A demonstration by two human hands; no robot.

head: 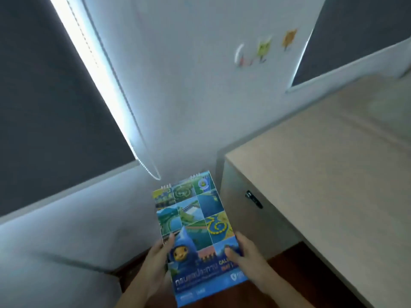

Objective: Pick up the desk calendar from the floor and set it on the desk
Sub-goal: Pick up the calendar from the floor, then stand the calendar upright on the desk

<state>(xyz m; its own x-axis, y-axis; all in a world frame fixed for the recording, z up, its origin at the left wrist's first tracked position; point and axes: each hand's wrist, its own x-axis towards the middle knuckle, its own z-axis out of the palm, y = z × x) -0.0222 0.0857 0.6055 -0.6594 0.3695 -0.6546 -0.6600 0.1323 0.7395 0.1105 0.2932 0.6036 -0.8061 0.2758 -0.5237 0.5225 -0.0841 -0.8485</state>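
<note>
Nearest the camera, both hands hold the desk calendar (pixel 195 236) off the floor, clear of everything else. The left hand (pixel 155 261) is closed on its lower left edge, thumb on the printed cover and the fingers hidden behind; the right hand (pixel 246 258) is closed on the lower right edge, thumb lying across the blue cover near the lettering. So each grip sits at the near end of the calendar, and its long axis runs away from the person, up and slightly left in the view, ending at the wire spiral binding (pixel 180 182) at the far end. The cover faces the camera and the calendar looks folded flat, though its back cannot be seen. Below it shows a strip of dark reddish floor (pixel 295 261). The counter (pixel 322 170), a pale wooden desk with a small dark handle (pixel 253 199) on its side panel, lies to the right of the calendar and just beyond it, its corner close to the calendar's upper right edge. The right hand is the nearer one to that top, so the carry probably goes rightward and up over the edge. Beyond are a white wall (pixel 178 85) with small stickers (pixel 264 48) and dark window blinds (pixel 44 107).
</note>
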